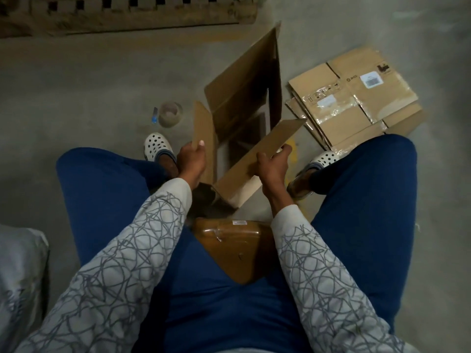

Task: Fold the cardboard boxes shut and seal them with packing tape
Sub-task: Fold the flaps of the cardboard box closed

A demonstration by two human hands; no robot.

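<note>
From my remote seat I watched both arms reach forward and down between the spread knees, sleeves patterned in grey loops. The left hand [191, 159] was clenched on the near edge of the open cardboard box's [244, 115] left flap [202, 138], thumb on top with its pale nail showing, wrist bent upward. The right hand [271, 166] gripped the near flap [260, 159], fingers wrapped over its edge and the thumb pressed on the outer face, holding that flap tilted up over the opening. The box stood on the concrete floor [89, 85] between the two white clogs, its far flap raised and its inside dark; I could not make out whether anything lay within.

Left of the box, near it but apart, sat a roll of packing tape [170, 113], with a small blue item just beside it that was too blurred for me to identify. To the right lay a stack of flattened cartons [356, 103], partly under the right knee. A brown taped parcel [237, 248] rested at the lap, its sides hidden by both forearms. At the top edge, a wooden pallet [142, 14] was cut off.
</note>
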